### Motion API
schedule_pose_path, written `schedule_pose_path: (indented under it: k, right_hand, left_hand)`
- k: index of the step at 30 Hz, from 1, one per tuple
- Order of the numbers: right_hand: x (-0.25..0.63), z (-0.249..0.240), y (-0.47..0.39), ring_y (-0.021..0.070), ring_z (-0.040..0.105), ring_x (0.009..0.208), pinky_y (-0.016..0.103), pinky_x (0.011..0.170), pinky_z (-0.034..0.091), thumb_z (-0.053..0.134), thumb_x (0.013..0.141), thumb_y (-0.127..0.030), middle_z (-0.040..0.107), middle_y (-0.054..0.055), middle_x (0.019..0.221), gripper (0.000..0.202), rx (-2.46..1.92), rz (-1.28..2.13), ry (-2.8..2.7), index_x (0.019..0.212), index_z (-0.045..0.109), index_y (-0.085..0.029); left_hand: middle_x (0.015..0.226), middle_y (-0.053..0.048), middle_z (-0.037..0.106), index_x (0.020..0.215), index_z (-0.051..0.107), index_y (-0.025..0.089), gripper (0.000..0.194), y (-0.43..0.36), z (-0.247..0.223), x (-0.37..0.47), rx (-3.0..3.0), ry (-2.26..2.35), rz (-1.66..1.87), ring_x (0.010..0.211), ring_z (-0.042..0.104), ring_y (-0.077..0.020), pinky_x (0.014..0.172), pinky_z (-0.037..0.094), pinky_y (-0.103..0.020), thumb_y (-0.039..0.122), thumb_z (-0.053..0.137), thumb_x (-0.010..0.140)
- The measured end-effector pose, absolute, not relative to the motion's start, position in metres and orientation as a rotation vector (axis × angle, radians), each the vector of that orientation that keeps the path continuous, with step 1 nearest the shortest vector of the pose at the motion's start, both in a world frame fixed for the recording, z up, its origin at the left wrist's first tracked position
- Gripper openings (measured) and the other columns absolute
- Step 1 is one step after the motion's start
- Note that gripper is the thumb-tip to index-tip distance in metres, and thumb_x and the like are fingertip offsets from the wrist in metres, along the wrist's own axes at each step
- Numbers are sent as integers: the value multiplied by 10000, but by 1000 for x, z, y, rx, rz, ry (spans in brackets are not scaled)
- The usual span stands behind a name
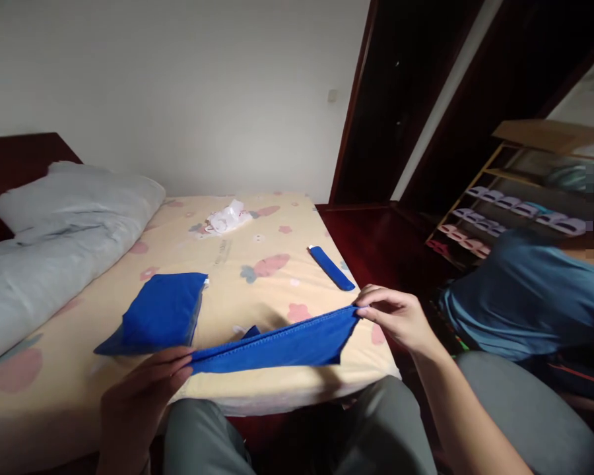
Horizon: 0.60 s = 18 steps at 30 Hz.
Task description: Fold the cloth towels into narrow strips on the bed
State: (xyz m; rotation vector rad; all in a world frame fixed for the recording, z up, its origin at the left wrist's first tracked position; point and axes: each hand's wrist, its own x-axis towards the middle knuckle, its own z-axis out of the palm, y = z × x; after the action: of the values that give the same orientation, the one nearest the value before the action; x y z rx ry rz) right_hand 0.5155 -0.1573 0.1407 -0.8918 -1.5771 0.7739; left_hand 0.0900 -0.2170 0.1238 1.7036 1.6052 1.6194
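Note:
A long piece of blue cloth [277,343] is stretched between my two hands, above the near edge of the bed. My left hand [146,389] pinches its left end, and my right hand [393,316] pinches its right end between thumb and fingers. The cloth's upper edge is folded and shows a stitched line. Left of it on the bed lies a folded blue cloth [163,310]. A narrow, rolled or folded blue strip [331,268] lies near the bed's right edge.
The bed [218,270] has a patterned yellow sheet with a crumpled white plastic bag [228,218] on it. A grey quilt [74,224] lies at the left. At the right are a person in a blue shirt [529,297] and a shoe rack [495,171].

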Motion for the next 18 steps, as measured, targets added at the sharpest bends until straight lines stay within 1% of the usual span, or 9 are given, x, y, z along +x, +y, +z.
schedule_pose_path:
  k: [2, 4, 7, 10, 13, 16, 18]
  right_hand:
    - [525, 140, -170, 183, 650, 737, 307, 656, 551, 812, 767, -323, 715, 55, 775, 131, -917, 705, -1491, 826, 766, -216]
    - [532, 135, -176, 183, 665, 775, 292, 671, 557, 813, 765, -319, 730, 53, 827, 136, -962, 671, -1409, 855, 773, -225]
    - [539, 119, -172, 190, 687, 831, 288, 712, 572, 808, 767, -343, 749, 53, 912, 181, -1044, 693, -1310, 905, 777, -231]
    - [542, 94, -147, 201, 699, 848, 306, 740, 579, 799, 767, -379, 756, 63, 948, 246, -1116, 761, -1253, 953, 773, -219]
    - [539, 60, -94, 221, 702, 902, 340, 808, 573, 780, 769, -417, 758, 79, 989, 311, -1177, 802, -1234, 994, 763, -203]
    - [527, 19, -23, 248, 701, 950, 390, 881, 557, 735, 775, -456, 756, 106, 1024, 363, -1252, 780, -1206, 1000, 753, -172]
    - [516, -10, 15, 253, 694, 996, 399, 920, 540, 677, 799, -429, 742, 129, 1089, 355, -1386, 729, -1176, 1021, 738, -159]
  left_hand:
    - [918, -24, 781, 791, 773, 229, 168, -212, 140, 110, 1682, 1614, 1680, 832, 738, -206, 826, 630, -320, 388, 786, 736]
    - [932, -24, 781, 821, 777, 230, 177, -200, 147, 125, 1682, 1609, 1673, 872, 735, -205, 869, 613, -314, 391, 776, 747]
    - [983, -49, 779, 881, 780, 211, 217, -169, 138, 136, 1667, 1545, 1578, 954, 725, -226, 916, 591, -337, 392, 767, 762]
    - [1012, -88, 775, 980, 766, 168, 324, -120, 109, 141, 1527, 1443, 1531, 964, 726, -250, 889, 597, -370, 396, 782, 751]
    - [1039, -118, 767, 1003, 754, 140, 377, -55, 70, 149, 1470, 1343, 1455, 993, 717, -263, 904, 584, -394, 412, 783, 743]
    - [1091, -138, 751, 1040, 731, 125, 370, 12, 29, 164, 1488, 1403, 1366, 1039, 701, -244, 955, 547, -391, 403, 722, 795]
    - [1122, -149, 737, 1050, 714, 130, 325, 41, 2, 174, 1517, 1592, 1269, 1057, 689, -227, 953, 532, -372, 375, 654, 846]
